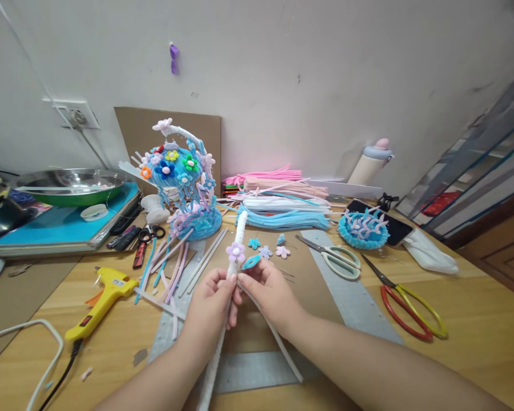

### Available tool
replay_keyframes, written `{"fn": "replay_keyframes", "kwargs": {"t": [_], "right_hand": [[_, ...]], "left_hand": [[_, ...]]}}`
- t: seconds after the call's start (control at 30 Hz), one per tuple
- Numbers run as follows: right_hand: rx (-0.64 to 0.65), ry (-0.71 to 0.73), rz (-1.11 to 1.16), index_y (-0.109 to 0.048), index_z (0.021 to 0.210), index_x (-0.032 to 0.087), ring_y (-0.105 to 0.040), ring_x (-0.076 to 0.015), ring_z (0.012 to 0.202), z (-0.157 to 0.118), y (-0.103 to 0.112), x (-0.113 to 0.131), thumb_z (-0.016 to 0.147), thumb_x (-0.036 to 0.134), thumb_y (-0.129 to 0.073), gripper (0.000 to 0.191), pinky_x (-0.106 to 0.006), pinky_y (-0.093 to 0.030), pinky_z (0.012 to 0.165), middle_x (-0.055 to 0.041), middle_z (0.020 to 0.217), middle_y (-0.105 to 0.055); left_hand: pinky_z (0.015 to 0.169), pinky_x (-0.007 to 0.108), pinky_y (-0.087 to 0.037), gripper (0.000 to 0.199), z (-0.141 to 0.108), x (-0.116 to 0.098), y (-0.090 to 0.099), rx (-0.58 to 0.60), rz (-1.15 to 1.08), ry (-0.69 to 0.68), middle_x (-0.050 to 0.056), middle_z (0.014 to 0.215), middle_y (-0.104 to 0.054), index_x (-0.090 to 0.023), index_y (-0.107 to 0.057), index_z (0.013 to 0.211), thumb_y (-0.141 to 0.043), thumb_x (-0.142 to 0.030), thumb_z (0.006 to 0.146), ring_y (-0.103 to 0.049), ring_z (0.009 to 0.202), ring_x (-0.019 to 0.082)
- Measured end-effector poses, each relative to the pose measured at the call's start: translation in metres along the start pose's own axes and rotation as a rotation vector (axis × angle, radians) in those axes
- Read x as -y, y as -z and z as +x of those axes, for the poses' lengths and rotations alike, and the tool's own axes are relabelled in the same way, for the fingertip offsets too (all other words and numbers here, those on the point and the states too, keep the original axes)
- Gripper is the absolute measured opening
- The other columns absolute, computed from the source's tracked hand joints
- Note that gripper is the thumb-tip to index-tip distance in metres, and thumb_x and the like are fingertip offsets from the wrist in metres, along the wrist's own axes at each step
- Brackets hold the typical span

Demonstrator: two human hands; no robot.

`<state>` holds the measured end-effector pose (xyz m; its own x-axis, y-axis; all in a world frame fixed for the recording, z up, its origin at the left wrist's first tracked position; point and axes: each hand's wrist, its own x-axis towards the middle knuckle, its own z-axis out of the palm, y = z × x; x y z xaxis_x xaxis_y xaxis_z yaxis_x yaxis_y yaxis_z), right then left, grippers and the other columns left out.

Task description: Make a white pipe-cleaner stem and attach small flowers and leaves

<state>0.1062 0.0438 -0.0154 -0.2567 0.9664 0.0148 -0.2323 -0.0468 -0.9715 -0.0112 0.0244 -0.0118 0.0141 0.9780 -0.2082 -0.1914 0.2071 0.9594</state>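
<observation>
White stem (240,228) between two hands, above the middle of the tabletop (480,325).
At left lies a yellow glue gun (105,301); next, the left hand (211,294) pinches the stem in a narrow grip, just below its lilac flower (235,253); the right hand (272,294) has its grip closed on a white strip (281,344), a teal disc (252,262) at its fingers; farther right rest pale-handled scissors (326,250).

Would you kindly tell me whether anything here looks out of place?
Yes, slightly: a pink scrap and a grey scrap lie loose on the wooden table near the yellow glue gun, looking like stray litter.
</observation>
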Motion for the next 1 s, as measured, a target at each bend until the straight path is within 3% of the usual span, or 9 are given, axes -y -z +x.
{"fn": "replay_keyframes", "kwargs": {"t": [0.07,0.13,0.27,0.4,0.57,0.77,0.83,1.0], "right_hand": [[0.079,-0.102,-0.016,-0.048,0.083,0.019,-0.045,-0.0085,0.048,-0.001,0.003,0.001,0.073,0.036,-0.061,0.023,-0.021,-0.035,0.045,0.0035,0.068,-0.056],[0.14,-0.131,-0.115,-0.05,0.082,0.018,-0.044,-0.0082,0.048,0.0,0.007,0.002,0.077,0.034,-0.057,0.018,-0.021,-0.034,0.046,0.0026,0.066,-0.057],[0.071,0.072,-0.507,-0.061,0.072,0.016,-0.054,-0.0137,0.069,0.003,0.015,0.004,0.077,0.024,-0.055,0.011,-0.025,-0.039,0.063,-0.0019,0.072,-0.062],[-0.035,0.19,-0.688,-0.061,0.067,0.017,-0.05,-0.0119,0.058,-0.002,0.015,0.005,0.079,0.026,-0.055,0.016,-0.023,-0.034,0.053,0.0,0.063,-0.059],[0.03,0.409,-0.94,-0.061,0.07,0.019,-0.048,-0.0101,0.055,-0.014,0.01,0.013,0.082,0.02,-0.051,0.015,-0.022,-0.032,0.054,0.0021,0.06,-0.058],[0.063,0.803,-1.489,-0.054,0.067,0.017,-0.046,-0.0157,0.062,-0.024,0.015,0.04,0.084,0.013,-0.045,0.02,-0.028,-0.026,0.058,-0.0019,0.064,-0.054],[0.025,0.849,-1.566,-0.052,0.064,0.018,-0.044,-0.0163,0.061,-0.028,0.018,0.046,0.083,0.013,-0.046,0.021,-0.029,-0.025,0.057,-0.0017,0.062,-0.052],[-0.012,0.776,-1.608,-0.053,0.067,0.018,-0.043,-0.0162,0.062,-0.036,0.028,0.044,0.081,0.011,-0.048,0.017,-0.03,-0.024,0.058,-0.0017,0.063,-0.052]], "left_hand": [[0.027,0.013,-0.025,0.027,0.002,0.0,0.002,-0.003,-0.012,-0.011,-0.007,0.05,-0.054,-0.018,-0.044,0.071,-0.058,-0.041,0.075,-0.04,0.026,0.004],[0.027,0.014,-0.026,0.027,0.002,-0.001,0.003,-0.009,-0.015,-0.019,-0.007,0.05,-0.054,-0.018,-0.045,0.071,-0.058,-0.04,0.075,-0.039,0.026,0.004],[0.028,0.013,-0.025,0.026,0.0,-0.006,0.002,-0.004,-0.012,-0.014,-0.007,0.05,-0.053,-0.018,-0.044,0.07,-0.059,-0.039,0.074,-0.04,0.027,0.004],[0.028,0.013,-0.027,0.024,-0.002,-0.008,0.001,-0.006,-0.025,-0.015,-0.007,0.052,-0.054,-0.018,-0.046,0.073,-0.058,-0.038,0.076,-0.04,0.028,0.004],[0.028,0.014,-0.028,0.026,-0.001,-0.004,0.001,-0.019,0.008,-0.043,-0.007,0.05,-0.054,-0.017,-0.046,0.072,-0.059,-0.04,0.075,-0.039,0.027,0.004],[0.028,0.014,-0.026,0.029,-0.002,-0.005,0.0,-0.014,0.055,-0.022,-0.005,0.052,-0.058,-0.016,-0.046,0.07,-0.061,-0.041,0.074,-0.039,0.028,0.003],[0.029,0.013,-0.026,0.029,-0.005,-0.008,-0.001,0.008,0.04,-0.017,-0.005,0.051,-0.057,-0.016,-0.046,0.069,-0.061,-0.041,0.074,-0.039,0.029,0.003],[0.032,0.013,-0.027,0.026,-0.012,-0.016,-0.003,0.118,-0.133,0.043,-0.006,0.052,-0.055,-0.017,-0.045,0.072,-0.064,-0.034,0.071,-0.035,0.032,0.002]]}}
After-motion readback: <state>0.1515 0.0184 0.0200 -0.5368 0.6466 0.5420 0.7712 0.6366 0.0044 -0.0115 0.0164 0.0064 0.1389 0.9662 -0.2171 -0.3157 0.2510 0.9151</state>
